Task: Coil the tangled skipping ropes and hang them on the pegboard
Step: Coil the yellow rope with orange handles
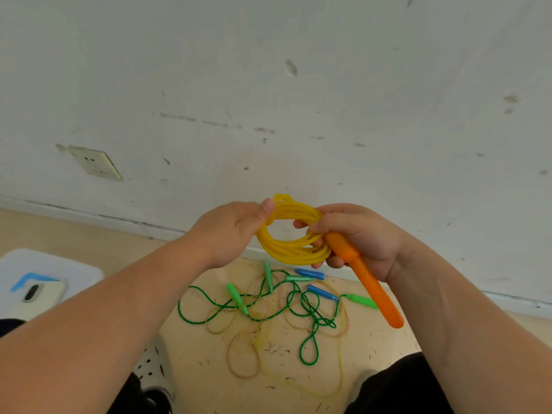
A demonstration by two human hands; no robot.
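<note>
A white painted wall point(298, 85) fills the far side, marked with grey scuffs, smudges and small chips. Low on its left sits a cream wall socket point(95, 162), seen at a slant. A pale skirting strip point(89, 215) runs along the wall's foot, with a dark line along its top edge. The floor point(191, 363) is light beige and strewn with tiny dark flecks. At the near left lies a white mat point(65, 261) with a blue mark point(30, 279), and a phone point(38, 294) rests on it. The light is soft and even.
</note>
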